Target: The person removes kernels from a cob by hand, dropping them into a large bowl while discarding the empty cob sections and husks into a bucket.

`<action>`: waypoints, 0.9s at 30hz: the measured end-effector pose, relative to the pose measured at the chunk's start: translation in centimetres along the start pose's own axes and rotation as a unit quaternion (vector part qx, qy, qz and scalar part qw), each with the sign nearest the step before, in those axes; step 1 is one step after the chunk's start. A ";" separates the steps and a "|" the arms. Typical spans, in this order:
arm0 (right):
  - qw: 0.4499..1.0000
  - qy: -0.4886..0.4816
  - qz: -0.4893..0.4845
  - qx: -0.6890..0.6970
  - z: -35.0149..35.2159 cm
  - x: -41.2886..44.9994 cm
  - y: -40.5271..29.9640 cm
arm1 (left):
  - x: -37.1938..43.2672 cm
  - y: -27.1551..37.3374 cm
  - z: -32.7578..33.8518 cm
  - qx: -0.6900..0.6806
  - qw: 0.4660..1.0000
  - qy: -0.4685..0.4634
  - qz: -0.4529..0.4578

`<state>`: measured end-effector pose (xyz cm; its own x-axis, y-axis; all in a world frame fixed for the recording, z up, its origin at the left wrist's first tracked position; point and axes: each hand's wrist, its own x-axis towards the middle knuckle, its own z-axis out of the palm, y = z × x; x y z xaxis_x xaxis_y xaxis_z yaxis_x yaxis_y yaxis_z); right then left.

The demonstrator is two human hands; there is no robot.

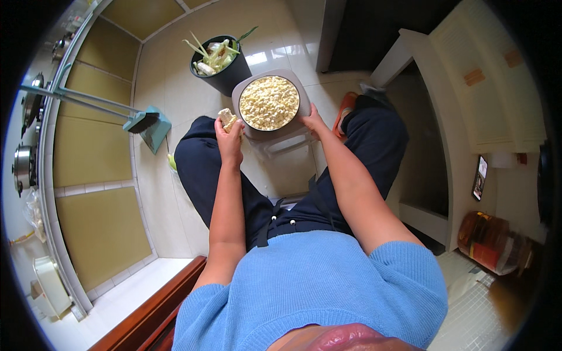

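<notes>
In my left hand [230,139] is a pale, partly stripped corn cob [227,118], held upright between thumb and fingers. Just to its right, a round bowl [300,102] heaped with loose corn kernels [268,103] rests on a greyish plastic stool [240,90]. My right hand [311,121] grips the stool's right edge, close to the bowl; some of its fingers are hidden. The stool stands between my knees.
Beyond the stool stands a dark bin [224,79] filled with corn husks [221,57]. A broom [142,122] and teal dustpan [156,129] are at the left, before the cabinets [94,149]. An orange slipper [346,112] and a phone [480,177] are at the right.
</notes>
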<state>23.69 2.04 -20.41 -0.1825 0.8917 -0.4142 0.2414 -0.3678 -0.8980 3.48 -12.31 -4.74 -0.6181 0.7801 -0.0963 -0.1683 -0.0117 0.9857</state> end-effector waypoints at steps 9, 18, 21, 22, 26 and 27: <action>0.992 -0.064 0.104 -0.020 -1.8 0.2 -1.1 | -1.0 0.9 0.3 -0.019 1.000 0.000 0.017; 0.994 -0.082 0.027 -0.060 -2.4 1.3 0.6 | -2.6 1.0 3.3 -0.053 0.994 -0.093 -0.013; 0.976 0.176 -0.001 -0.125 -0.3 0.2 -2.0 | -2.7 1.5 2.6 -0.049 0.994 -0.094 -0.011; 0.967 0.214 -0.113 -0.081 -0.6 0.4 -3.5 | -2.5 1.5 2.9 -0.050 0.994 -0.098 -0.013; 0.975 -0.029 -0.206 0.077 -0.3 -4.5 -14.2 | -1.2 2.6 1.2 -0.068 0.987 -0.146 -0.027; 0.975 -0.022 -0.206 0.080 -1.2 -5.1 -16.2 | -0.7 3.4 2.0 -0.080 0.979 -0.181 -0.043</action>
<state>21.84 3.80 -3.55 -0.2745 0.9615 -0.0159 -0.0127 -0.0201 -0.9997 4.83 -11.65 -1.09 -0.2880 0.9531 -0.0931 -0.3432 -0.0120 0.9392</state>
